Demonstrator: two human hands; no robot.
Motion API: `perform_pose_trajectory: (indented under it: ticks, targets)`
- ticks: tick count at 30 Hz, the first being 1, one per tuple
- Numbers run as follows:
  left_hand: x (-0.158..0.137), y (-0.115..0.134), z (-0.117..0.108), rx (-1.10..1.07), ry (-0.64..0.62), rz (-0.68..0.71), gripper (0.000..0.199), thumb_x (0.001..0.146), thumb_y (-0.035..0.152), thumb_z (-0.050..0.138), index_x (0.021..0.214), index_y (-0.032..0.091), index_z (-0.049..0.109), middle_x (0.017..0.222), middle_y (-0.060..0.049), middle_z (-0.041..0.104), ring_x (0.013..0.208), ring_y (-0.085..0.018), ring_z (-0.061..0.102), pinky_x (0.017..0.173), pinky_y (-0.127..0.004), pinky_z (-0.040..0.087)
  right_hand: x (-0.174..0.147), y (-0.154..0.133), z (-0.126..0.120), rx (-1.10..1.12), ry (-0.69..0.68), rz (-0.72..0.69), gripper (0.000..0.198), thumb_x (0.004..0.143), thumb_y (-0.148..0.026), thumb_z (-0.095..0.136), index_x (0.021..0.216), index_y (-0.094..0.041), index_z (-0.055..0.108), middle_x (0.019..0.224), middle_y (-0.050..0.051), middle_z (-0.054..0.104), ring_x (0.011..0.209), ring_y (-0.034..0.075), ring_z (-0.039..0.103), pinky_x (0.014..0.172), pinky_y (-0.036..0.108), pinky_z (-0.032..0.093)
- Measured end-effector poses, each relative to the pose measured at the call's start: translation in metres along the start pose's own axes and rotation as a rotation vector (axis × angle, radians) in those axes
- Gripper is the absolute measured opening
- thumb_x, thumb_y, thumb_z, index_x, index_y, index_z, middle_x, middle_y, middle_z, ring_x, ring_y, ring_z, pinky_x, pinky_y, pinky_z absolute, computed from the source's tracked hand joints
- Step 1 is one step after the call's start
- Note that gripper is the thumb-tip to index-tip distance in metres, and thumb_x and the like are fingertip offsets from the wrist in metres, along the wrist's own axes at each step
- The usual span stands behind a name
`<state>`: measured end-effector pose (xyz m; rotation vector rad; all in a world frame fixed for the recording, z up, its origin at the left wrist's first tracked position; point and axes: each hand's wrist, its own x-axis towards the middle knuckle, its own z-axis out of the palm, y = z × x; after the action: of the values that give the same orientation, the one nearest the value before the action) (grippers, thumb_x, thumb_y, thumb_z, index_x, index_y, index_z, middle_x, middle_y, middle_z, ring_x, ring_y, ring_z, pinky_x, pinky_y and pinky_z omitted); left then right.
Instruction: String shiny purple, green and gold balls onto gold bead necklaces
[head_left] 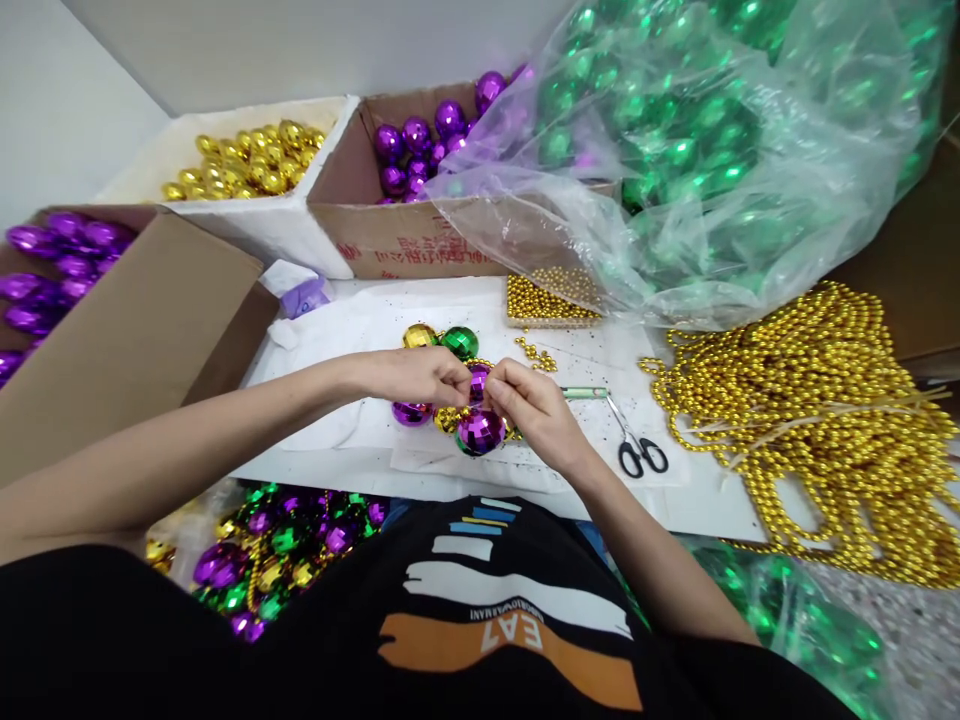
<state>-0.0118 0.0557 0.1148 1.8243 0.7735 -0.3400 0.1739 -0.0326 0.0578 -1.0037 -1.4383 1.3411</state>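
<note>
My left hand [427, 376] and my right hand [526, 402] meet over a cluster of shiny faceted balls, fingers pinched close together. What the fingertips hold is too small to make out. Between and just below them are a purple ball [478, 383] and a larger purple ball [481, 432]. A gold ball [419, 336] and a green ball [460, 343] lie behind my left hand, and another purple ball [412, 413] shows under it. Small gold beads [536, 354] lie loose beyond my right hand. Black-handled scissors [637, 450] rest to its right.
Behind stand a white box [330, 215] of gold balls and a cardboard box [420, 240] of purple balls. A plastic bag [750, 200] of green balls overhangs a tray of gold beads [551, 298]. Gold bead strands [817, 430] are heaped right; another carton [135, 330] stands left.
</note>
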Motion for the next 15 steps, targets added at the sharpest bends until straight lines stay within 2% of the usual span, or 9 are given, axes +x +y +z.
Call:
perform_pose_trajectory:
  ticks: [3,6,9,12,15]
  targets:
    - [0.007,-0.014,0.008,-0.288,0.064,-0.061,0.014,0.08,0.025,0.059,0.07,0.016,0.053,0.056,0.005,0.04,0.048,-0.006,0.03,0.046,-0.02,0.023,-0.002,0.002,0.002,0.052,0.057,0.004,0.031,0.098,-0.044,0.052,0.077,-0.021,0.051,0.069,-0.002,0.054,0.059,0.012,0.05,0.058,0.026,0.04]
    - [0.012,-0.024,0.017,-0.621,0.072,-0.101,0.02,0.08,0.026,0.063,0.069,0.016,0.05,0.055,0.006,0.037,0.044,-0.004,0.022,0.041,-0.018,0.014,-0.01,0.002,0.006,-0.023,0.171,-0.081,0.026,0.1,-0.035,0.049,0.079,-0.021,0.053,0.072,-0.001,0.054,0.064,0.013,0.051,0.062,0.028,0.042]
    - [0.013,-0.03,0.024,-0.876,0.07,-0.123,0.024,0.075,0.025,0.072,0.067,0.015,0.052,0.052,0.006,0.034,0.043,-0.003,0.019,0.039,-0.016,0.009,-0.026,0.0,0.015,-0.245,0.226,-0.295,0.02,0.1,-0.022,0.045,0.083,-0.021,0.055,0.078,0.002,0.058,0.078,0.017,0.056,0.073,0.032,0.046]
    - [0.011,-0.033,0.029,-1.029,0.081,-0.133,0.026,0.07,0.022,0.079,0.064,0.012,0.055,0.053,0.006,0.035,0.044,-0.002,0.021,0.039,-0.014,0.01,-0.046,0.001,0.023,-0.561,0.173,-0.562,0.017,0.093,-0.008,0.046,0.091,-0.019,0.059,0.093,0.008,0.067,0.098,0.023,0.056,0.085,0.04,0.047]
    - [0.008,-0.034,0.033,-1.101,0.089,-0.138,0.024,0.07,0.019,0.08,0.064,0.011,0.058,0.053,0.005,0.036,0.045,-0.001,0.022,0.039,-0.013,0.012,-0.06,0.014,0.029,-0.838,0.06,-0.638,0.021,0.09,-0.004,0.046,0.094,-0.017,0.062,0.101,0.009,0.07,0.087,0.021,0.053,0.076,0.034,0.046]
